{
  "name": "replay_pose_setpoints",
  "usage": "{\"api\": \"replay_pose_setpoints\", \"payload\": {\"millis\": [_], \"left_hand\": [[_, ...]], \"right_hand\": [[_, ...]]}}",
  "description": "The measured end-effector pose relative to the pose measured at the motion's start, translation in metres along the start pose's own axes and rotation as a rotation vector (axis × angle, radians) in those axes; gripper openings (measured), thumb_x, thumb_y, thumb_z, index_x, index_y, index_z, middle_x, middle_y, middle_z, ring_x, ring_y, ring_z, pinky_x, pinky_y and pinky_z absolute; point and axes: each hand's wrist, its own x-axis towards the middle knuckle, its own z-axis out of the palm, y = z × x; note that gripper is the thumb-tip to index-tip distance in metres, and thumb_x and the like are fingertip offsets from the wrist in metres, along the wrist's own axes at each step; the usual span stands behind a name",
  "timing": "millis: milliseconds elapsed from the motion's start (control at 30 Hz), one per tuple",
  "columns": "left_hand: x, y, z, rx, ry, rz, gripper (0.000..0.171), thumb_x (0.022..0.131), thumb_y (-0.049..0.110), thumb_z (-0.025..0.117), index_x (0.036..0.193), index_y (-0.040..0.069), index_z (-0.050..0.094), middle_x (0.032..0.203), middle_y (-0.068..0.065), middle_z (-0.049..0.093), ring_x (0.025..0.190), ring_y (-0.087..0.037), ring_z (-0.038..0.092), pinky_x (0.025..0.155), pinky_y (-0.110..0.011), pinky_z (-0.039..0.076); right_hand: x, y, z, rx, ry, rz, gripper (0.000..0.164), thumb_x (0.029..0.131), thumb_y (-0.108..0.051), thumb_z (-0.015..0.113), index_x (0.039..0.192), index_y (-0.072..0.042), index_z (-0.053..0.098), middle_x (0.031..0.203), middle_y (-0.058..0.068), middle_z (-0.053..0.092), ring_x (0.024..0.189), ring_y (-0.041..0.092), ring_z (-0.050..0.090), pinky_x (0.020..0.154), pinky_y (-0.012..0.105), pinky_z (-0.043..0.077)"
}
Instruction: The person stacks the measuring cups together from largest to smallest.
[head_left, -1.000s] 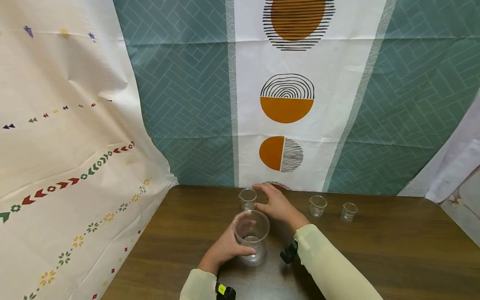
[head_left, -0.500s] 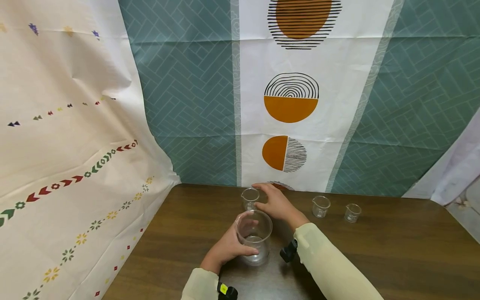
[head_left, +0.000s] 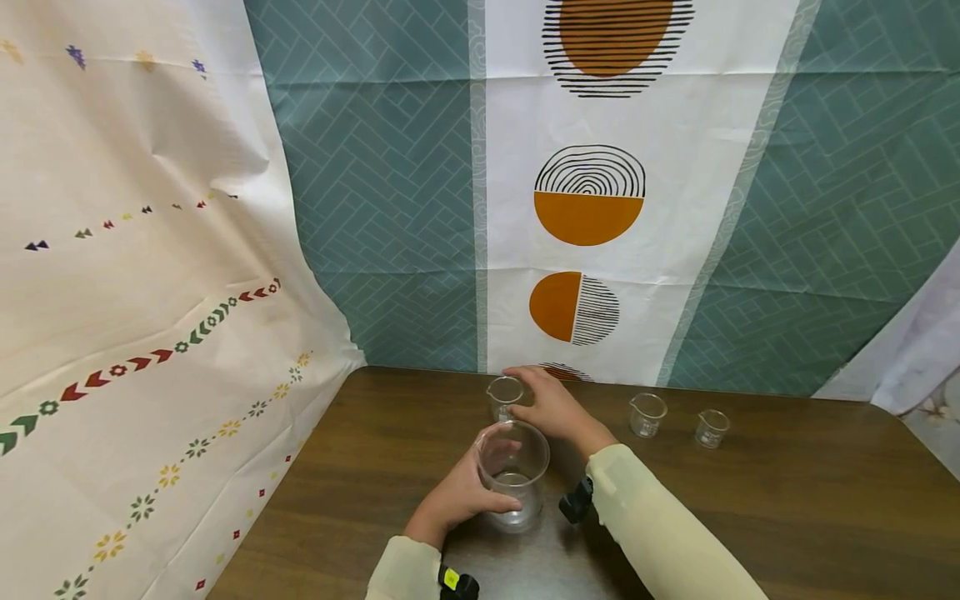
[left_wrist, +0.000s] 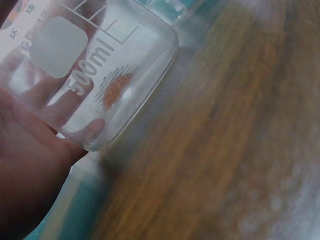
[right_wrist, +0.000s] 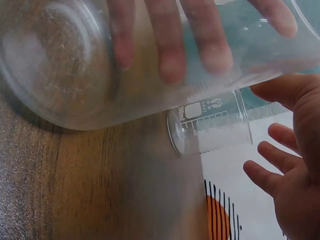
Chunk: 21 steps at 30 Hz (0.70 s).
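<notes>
Large beaker (head_left: 519, 482), clear and marked 500ml, was at the lower centre of the head view, mouth upward, above or on the brown table (head_left: 795, 492); whether its base touched the wood could not be told. The person's left hand (head_left: 463, 493) was clamped on it, thumb across the near side and fingers spread along the far side, seen through the glass in the right wrist view.

Just beyond it, towards the centre of the head view, a back beaker (head_left: 503, 395) stood upright on the table. The right hand (head_left: 553, 408) was beside it with thumb and fingers apart, the fingertips near its rim; no closed grip showed, and whether any finger touched the glass was unclear.

Right of centre, a middle beaker (head_left: 647, 416) and a small beaker (head_left: 711, 428) stood upright near each other, well apart from both hands.

As far as could be judged, the work was only partly along. A firm hold on the large beaker was done, and no contents showed in it; a hold on the back beaker was not yet made, and the two beakers on the right were untouched at this moment.
</notes>
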Motion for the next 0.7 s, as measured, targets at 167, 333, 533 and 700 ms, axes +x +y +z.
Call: {"api": "replay_pose_setpoints", "payload": {"millis": [167, 333, 533, 700], "left_hand": [[0.000, -0.001, -0.001, 0.001, 0.000, 0.015, 0.097, 0.072, 0.009, 0.085, 0.147, 0.023, 0.025, 0.144, -0.017, 0.044, 0.137, -0.033, 0.040, 0.110, -0.029, 0.036], [0.001, -0.003, -0.001, -0.003, -0.011, 0.032, 0.097, 0.072, 0.009, 0.085, 0.147, 0.021, 0.025, 0.145, -0.020, 0.043, 0.137, -0.036, 0.039, 0.108, -0.021, 0.035], [0.000, -0.005, -0.002, -0.024, -0.027, 0.032, 0.098, 0.073, 0.010, 0.085, 0.148, 0.021, 0.022, 0.146, -0.021, 0.040, 0.138, -0.038, 0.038, 0.108, -0.022, 0.035], [0.001, -0.005, -0.002, -0.024, -0.031, 0.029, 0.097, 0.074, 0.010, 0.084, 0.148, 0.023, 0.022, 0.147, -0.019, 0.039, 0.138, -0.036, 0.038, 0.110, -0.028, 0.035]], "right_hand": [[0.004, 0.001, 0.003, -0.018, 0.000, -0.020, 0.057, 0.084, -0.021, 0.074, 0.137, -0.017, 0.052, 0.139, 0.006, 0.054, 0.128, 0.027, 0.050, 0.104, 0.050, 0.042], [0.007, 0.002, 0.007, -0.024, 0.023, -0.044, 0.056, 0.083, -0.020, 0.074, 0.135, -0.014, 0.054, 0.137, 0.008, 0.055, 0.127, 0.029, 0.051, 0.103, 0.051, 0.042], [0.009, 0.004, 0.011, -0.025, -0.004, -0.034, 0.056, 0.084, -0.021, 0.074, 0.135, -0.016, 0.053, 0.139, 0.008, 0.053, 0.127, 0.029, 0.051, 0.103, 0.050, 0.043], [0.012, 0.003, 0.010, -0.032, -0.023, -0.004, 0.056, 0.085, -0.023, 0.073, 0.136, -0.015, 0.053, 0.140, 0.007, 0.052, 0.128, 0.028, 0.050, 0.105, 0.048, 0.042]]}}
